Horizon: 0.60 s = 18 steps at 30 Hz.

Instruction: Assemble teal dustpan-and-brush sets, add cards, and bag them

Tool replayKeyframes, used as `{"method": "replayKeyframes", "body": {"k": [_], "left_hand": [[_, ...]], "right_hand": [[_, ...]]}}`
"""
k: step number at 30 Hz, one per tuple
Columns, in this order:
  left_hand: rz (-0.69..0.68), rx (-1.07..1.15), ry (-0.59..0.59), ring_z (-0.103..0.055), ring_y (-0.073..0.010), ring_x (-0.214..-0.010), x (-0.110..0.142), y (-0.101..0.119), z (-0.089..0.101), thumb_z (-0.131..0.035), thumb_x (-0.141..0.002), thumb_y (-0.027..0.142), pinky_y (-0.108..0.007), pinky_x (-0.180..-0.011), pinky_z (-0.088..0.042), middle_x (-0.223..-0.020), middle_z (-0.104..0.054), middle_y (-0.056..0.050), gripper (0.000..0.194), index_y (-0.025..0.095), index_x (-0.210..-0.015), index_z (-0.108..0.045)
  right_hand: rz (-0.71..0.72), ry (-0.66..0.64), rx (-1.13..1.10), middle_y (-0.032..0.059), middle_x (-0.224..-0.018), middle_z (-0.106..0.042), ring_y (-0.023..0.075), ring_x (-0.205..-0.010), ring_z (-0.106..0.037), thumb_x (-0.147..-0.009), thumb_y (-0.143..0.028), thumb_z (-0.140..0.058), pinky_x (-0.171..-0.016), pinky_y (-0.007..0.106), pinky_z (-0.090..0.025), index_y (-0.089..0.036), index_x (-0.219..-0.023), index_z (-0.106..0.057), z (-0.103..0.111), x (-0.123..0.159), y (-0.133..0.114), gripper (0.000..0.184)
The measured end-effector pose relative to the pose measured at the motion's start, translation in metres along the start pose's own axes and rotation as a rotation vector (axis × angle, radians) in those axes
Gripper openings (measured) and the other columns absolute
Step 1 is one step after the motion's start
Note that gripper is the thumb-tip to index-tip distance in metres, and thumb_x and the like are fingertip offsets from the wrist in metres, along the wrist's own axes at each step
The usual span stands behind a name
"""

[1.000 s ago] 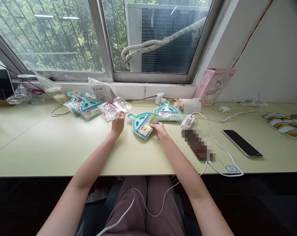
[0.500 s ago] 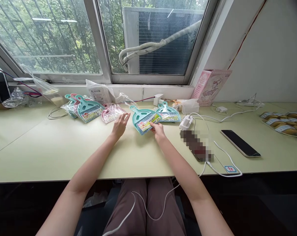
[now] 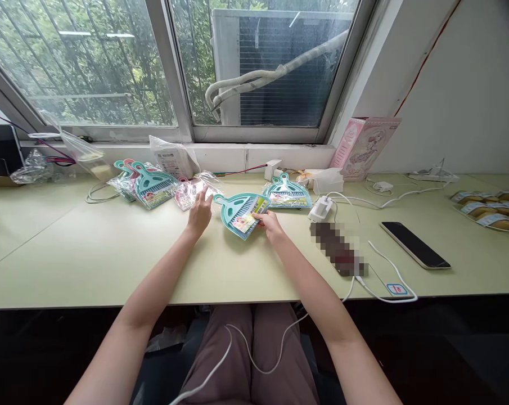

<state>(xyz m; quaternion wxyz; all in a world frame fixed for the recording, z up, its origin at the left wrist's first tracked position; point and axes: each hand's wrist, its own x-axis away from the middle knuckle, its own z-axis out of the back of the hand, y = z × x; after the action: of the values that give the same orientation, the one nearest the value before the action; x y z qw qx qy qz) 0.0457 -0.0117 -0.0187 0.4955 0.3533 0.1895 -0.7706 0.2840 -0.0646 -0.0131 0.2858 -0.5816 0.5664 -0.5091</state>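
Observation:
A small teal dustpan-and-brush set (image 3: 237,214) with a printed label card is tilted above the table, its handle pointing up and left. My right hand (image 3: 270,223) pinches its right edge, thumb over the card. Left of the handle, my left hand (image 3: 200,214) has its fingers bent together at a crumpled clear plastic wrapper (image 3: 211,180). Just behind that hand is a wrapped pink dustpan set (image 3: 184,194). Further left, several teal and pink sets (image 3: 153,185) overlap in plastic. Another teal set (image 3: 288,194) lies behind my right hand.
A white charger (image 3: 320,208) with cables, a blurred-out dark object (image 3: 338,250) and a phone (image 3: 415,245) are on the right. A plate of packaged food (image 3: 490,211) stands at the far right. A pink box (image 3: 366,149) leans by the window; a cable (image 3: 275,371) crosses my lap.
My left hand has shifted slightly left, and the clear wrapper sits lower, nearer its fingers. The dustpan set in my right hand has moved a little left and down.

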Motion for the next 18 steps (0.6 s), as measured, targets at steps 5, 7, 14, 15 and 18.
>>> {"method": "replayKeyframes", "body": {"k": [5, 7, 14, 15, 18], "left_hand": [[-0.169, 0.055, -0.129, -0.047, -0.0299, -0.13, -0.001, 0.002, -0.001, -0.032, -0.082, -0.001, -0.047, -0.101, -0.05, -0.143, -0.049, -0.016, 0.06, 0.013, -0.138, -0.05], [-0.256, 0.083, -0.179, -0.046, -0.0294, -0.131, -0.002, 0.009, 0.001, -0.033, -0.083, 0.0, -0.046, -0.103, -0.049, -0.145, -0.048, -0.015, 0.061, 0.013, -0.141, -0.047], [-0.341, 0.136, -0.173, -0.045, -0.0258, -0.133, -0.002, 0.028, 0.011, -0.03, -0.089, 0.005, -0.044, -0.103, -0.048, -0.148, -0.045, -0.011, 0.058, 0.021, -0.143, -0.044], [-0.365, 0.157, -0.186, -0.044, -0.0257, -0.134, -0.001, 0.026, 0.011, -0.032, -0.09, 0.007, -0.045, -0.105, -0.046, -0.148, -0.044, -0.011, 0.056, 0.023, -0.142, -0.046], [-0.35, 0.256, -0.183, -0.036, -0.0288, -0.14, 0.002, 0.017, 0.011, -0.043, -0.092, 0.024, -0.052, -0.115, -0.031, -0.149, -0.042, -0.011, 0.045, 0.026, -0.137, -0.051]], "right_hand": [[-0.001, -0.094, -0.008, 0.0036, -0.078, -0.073, 0.0149, -0.064, -0.069, -0.074, -0.001, -0.067, -0.063, 0.028, -0.059, -0.014, -0.085, -0.062, -0.002, 0.002, -0.006, 0.018], [0.011, -0.096, -0.022, 0.0028, -0.077, -0.073, 0.0146, -0.064, -0.069, -0.073, -0.001, -0.068, -0.063, 0.028, -0.059, -0.015, -0.085, -0.061, -0.001, 0.003, -0.007, 0.019], [0.116, 0.009, -0.116, 0.0023, -0.081, -0.073, 0.0135, -0.069, -0.069, -0.076, -0.004, -0.067, -0.066, 0.025, -0.06, -0.016, -0.083, -0.059, 0.002, 0.002, -0.006, 0.016], [0.139, 0.0, -0.123, 0.0018, -0.081, -0.073, 0.0136, -0.07, -0.069, -0.075, -0.005, -0.068, -0.066, 0.026, -0.06, -0.016, -0.083, -0.059, 0.002, 0.002, -0.006, 0.016], [0.181, -0.073, -0.143, 0.0008, -0.083, -0.073, 0.0145, -0.072, -0.069, -0.071, -0.008, -0.072, -0.067, 0.027, -0.059, -0.018, -0.087, -0.06, 0.0, 0.002, -0.007, 0.021]]}}
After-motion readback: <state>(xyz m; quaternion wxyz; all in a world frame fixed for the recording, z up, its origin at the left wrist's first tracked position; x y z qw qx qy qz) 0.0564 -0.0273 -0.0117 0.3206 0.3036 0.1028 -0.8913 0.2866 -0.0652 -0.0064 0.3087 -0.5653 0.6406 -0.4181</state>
